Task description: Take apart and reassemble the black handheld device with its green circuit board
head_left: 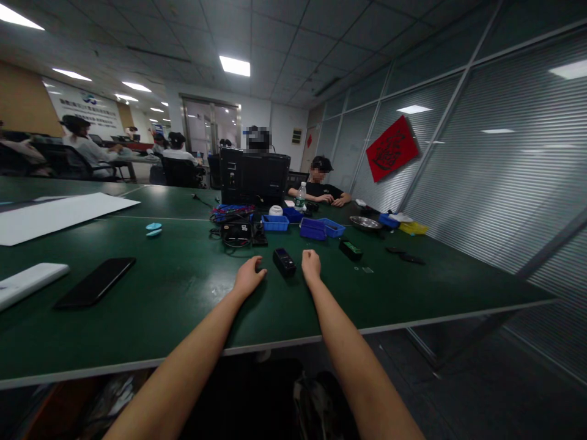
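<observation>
A black handheld device (284,261) with a small screen and buttons lies on the green table between my hands, touched by neither. To its left, my left hand (250,276) rests on the tabletop, fingers loosely curved and thumb apart, holding nothing. On the device's other side my right hand (311,264) is closed in a loose fist on the table; nothing shows in it. Farther right lies a black box-shaped item with a green face (351,249). Beyond my left hand sit a black adapter-like unit (236,231) and tangled cables (232,212).
Blue trays (275,223), a baseball (276,211), a bottle (301,195) and a metal dish (365,223) stand toward the back, before a monitor (254,177). A dark phone-like slab (96,282) lies left. Another person (321,183) sits at the far side.
</observation>
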Tool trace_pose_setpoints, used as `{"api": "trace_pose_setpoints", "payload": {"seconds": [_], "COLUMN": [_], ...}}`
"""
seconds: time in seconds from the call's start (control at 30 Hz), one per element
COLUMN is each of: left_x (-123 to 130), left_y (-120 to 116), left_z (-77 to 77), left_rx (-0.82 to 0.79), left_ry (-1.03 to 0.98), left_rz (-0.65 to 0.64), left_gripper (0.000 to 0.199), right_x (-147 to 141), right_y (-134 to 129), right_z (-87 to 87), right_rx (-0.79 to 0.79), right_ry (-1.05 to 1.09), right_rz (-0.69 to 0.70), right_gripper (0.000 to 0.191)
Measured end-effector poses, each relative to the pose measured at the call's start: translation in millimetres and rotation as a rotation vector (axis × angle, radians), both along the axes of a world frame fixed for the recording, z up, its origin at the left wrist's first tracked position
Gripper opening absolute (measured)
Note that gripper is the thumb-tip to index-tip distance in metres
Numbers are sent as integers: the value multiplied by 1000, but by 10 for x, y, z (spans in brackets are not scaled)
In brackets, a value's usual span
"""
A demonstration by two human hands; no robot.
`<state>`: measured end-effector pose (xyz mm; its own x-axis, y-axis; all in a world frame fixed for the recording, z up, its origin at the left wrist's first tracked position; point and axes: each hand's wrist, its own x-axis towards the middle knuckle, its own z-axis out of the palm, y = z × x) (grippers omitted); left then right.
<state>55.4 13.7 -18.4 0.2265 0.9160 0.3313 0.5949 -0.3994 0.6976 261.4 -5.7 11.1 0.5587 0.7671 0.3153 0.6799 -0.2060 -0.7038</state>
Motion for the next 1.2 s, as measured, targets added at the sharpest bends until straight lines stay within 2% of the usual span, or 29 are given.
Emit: {"api": "trace_pose_setpoints", "payload": {"seconds": [0.07,0.2,0.27,0.33,0.47,0.57,0.7,0.8,0.9,1.03,1.13,1.2], "left_x": [5,18,19,15,14,19,14,20,46,78,76,69], "left_y": [-11,-18,-16,-16,-18,-1,9,-48,-143,-215,-197,-172], "left_z": [15,38,47,58,70,60,47,72,124,174,152,117], "left_rx": [-16,-29,11,69,124,99,126,227,303,295,276,221], "left_ry": [-1,-10,-6,6,45,66,99,181,260,275,199,180], "left_rz": [-4,-9,23,88,211,237,172,63,-49,-157,-111,-64], "left_gripper": [46,54,59,64,78,74,57,57,62,69,72,76], "right_x": [34,-209,-341,-400,-350,-312,-325,-332,-318,-285,-283,-296], "right_y": [47,78,81,86,112,133,147,154,163,182,197,203], "right_z": [-45,-147,-184,-206,-229,-250,-279,-289,-288,-279,-272,-267], "right_rx": [-8,57,57,56,91,71,22,41,61,75,67,58], "right_ry": [114,267,448,595,639,568,461,464,477,471,449,430], "right_rz": [70,464,658,748,668,650,696,674,607,504,499,561], "right_gripper": [35,29,33,36,27,20,15,15,20,34,44,52]}}
